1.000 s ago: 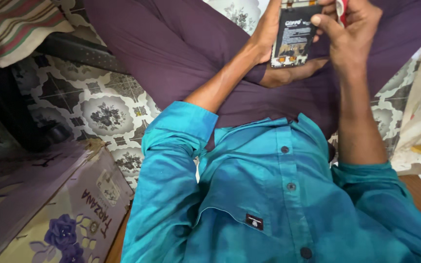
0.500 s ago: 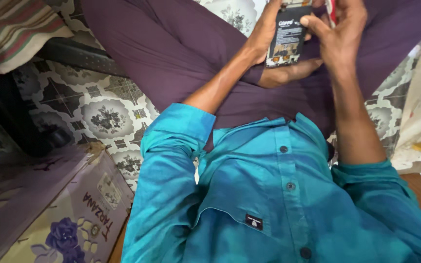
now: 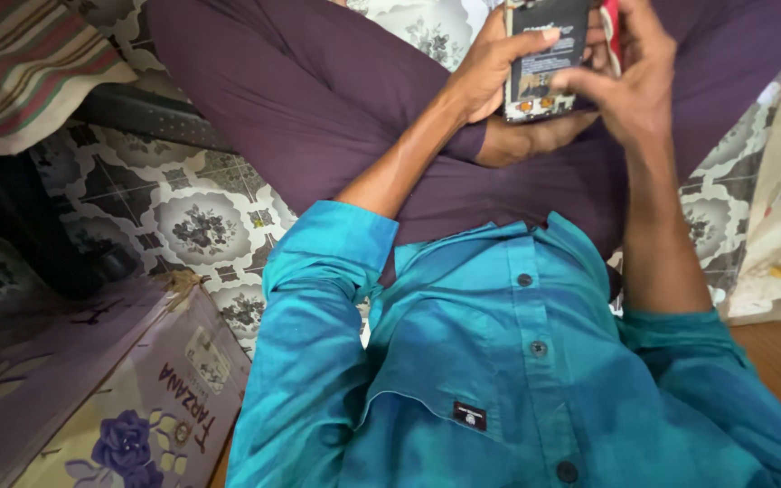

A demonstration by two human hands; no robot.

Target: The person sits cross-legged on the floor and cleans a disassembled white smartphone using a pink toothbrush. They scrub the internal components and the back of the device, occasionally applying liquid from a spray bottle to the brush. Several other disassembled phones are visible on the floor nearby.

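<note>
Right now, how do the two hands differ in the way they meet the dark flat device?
The left hand wraps the dark flat device from its left side, thumb lying across the face. The right hand comes from the right, fingers curled onto the lower edge, with a red item showing behind it. Both touch the device above the purple trousers.

black flat device [image 3: 540,63] top cropped, red item [image 3: 610,36] perhaps half-hidden

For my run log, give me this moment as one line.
left hand: grips dark flat battery | right hand: fingers on its edge, red object behind | over purple trousers
</note>
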